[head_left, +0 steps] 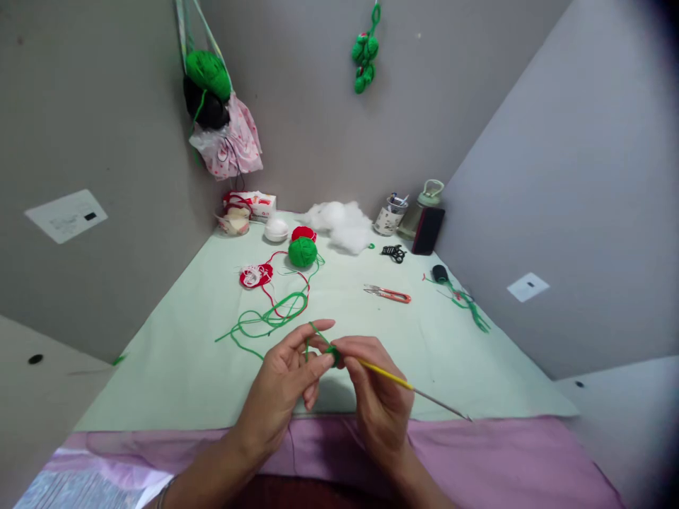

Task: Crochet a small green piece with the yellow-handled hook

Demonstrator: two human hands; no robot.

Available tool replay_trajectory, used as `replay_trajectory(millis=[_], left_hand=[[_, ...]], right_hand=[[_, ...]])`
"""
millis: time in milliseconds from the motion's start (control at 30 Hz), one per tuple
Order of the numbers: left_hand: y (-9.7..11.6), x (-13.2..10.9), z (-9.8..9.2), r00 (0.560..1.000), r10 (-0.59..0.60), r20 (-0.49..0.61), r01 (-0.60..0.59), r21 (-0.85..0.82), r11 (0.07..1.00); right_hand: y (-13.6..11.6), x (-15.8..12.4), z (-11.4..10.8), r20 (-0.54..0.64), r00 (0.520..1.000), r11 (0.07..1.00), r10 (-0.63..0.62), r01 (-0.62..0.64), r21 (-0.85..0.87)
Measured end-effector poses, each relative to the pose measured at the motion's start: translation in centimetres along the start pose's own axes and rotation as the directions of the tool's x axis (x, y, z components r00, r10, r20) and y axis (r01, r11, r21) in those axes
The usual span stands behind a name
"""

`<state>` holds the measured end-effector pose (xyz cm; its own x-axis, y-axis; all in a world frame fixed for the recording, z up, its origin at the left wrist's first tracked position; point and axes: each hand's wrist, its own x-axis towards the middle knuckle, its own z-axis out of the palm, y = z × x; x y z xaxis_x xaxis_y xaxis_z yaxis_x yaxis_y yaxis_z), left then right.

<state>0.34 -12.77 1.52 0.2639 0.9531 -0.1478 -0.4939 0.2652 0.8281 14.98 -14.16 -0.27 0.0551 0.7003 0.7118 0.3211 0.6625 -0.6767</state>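
Observation:
My left hand (pixel 289 385) pinches a small green crochet piece (pixel 332 353), with green yarn (pixel 268 318) looped over its raised index finger. My right hand (pixel 376 396) grips a yellow-handled crochet hook (pixel 403 385), its tip at the green piece and its metal end pointing right. The yarn trails in loose loops across the pale green table cover (pixel 175 367) to a green yarn ball (pixel 303 252).
Orange snips (pixel 388 293) lie right of centre. A red and white crochet piece (pixel 255 276), red yarn ball (pixel 304 232), white stuffing (pixel 339 223), cup of tools (pixel 390 215), bottle (pixel 424 205) and dark spool (pixel 440 273) sit farther back. Green crochet items hang on the wall.

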Motion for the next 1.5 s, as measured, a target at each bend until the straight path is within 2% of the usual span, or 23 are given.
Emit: replay_trajectory(millis=[100,167,200,267,367,433,567,800,967,1067,1233,1300,1367,1500], left_hand=[[0.0,0.3,0.0,0.999,-0.051,-0.02,0.049,-0.071,0.996],[0.4,0.6,-0.1,0.989,-0.144,0.017,0.145,-0.156,0.977],[0.6,0.7,-0.2,0.983,-0.182,0.036,0.186,-0.194,0.963],[1.1,0.9,-0.4,0.979,-0.202,0.04,0.205,-0.25,0.946],[1.2,0.8,-0.4,0.988,-0.15,0.04,0.155,-0.248,0.956],[0.9,0.5,-0.3,0.992,-0.115,0.056,0.124,-0.197,0.973],[0.4,0.2,0.0,0.997,-0.061,0.048,0.066,-0.09,0.994],[0.6,0.4,-0.2,1.0,-0.028,0.009,0.029,-0.035,0.999],[0.8,0.3,-0.2,0.995,-0.097,0.008,0.098,-0.09,0.991],[0.9,0.2,-0.4,0.986,-0.15,0.075,0.161,-0.173,0.972],[0.9,0.4,-0.8,0.972,-0.169,0.161,0.207,-0.258,0.944],[0.7,0.5,-0.8,0.976,-0.152,0.153,0.184,-0.229,0.956],[0.5,0.5,-0.7,0.988,-0.108,0.113,0.124,-0.151,0.981],[0.1,0.2,-0.5,0.996,0.004,0.085,-0.004,0.001,1.0]], right_hand=[[0.4,-0.5,-0.4,0.065,0.988,0.971,-0.14,0.15,-0.186],[0.6,-0.4,-0.7,0.076,0.984,0.965,-0.158,0.17,-0.198],[0.7,-0.2,-0.8,0.048,0.993,0.981,-0.108,0.114,-0.16],[0.7,0.3,-0.9,-0.045,0.997,0.998,0.07,-0.07,-0.009],[0.6,0.8,-0.6,-0.064,0.959,0.934,0.276,-0.252,0.252],[0.5,0.8,-0.2,-0.025,0.955,0.908,0.294,-0.271,0.319],[0.5,0.6,0.1,-0.009,0.957,0.905,0.29,-0.271,0.33],[0.7,0.5,-0.2,0.055,0.941,0.847,0.335,-0.326,0.419],[0.8,0.2,-0.3,0.055,0.934,0.842,0.353,-0.343,0.416],[0.9,0.4,-0.2,0.076,0.91,0.774,0.407,-0.388,0.501],[0.8,1.1,-0.4,0.079,0.801,0.575,0.593,-0.491,0.655],[0.7,1.3,-0.4,0.121,0.78,0.518,0.614,-0.514,0.684],[0.7,1.2,-0.4,0.133,0.794,0.53,0.594,-0.51,0.677],[0.8,0.6,-0.2,0.087,0.884,0.718,0.458,-0.426,0.551]])
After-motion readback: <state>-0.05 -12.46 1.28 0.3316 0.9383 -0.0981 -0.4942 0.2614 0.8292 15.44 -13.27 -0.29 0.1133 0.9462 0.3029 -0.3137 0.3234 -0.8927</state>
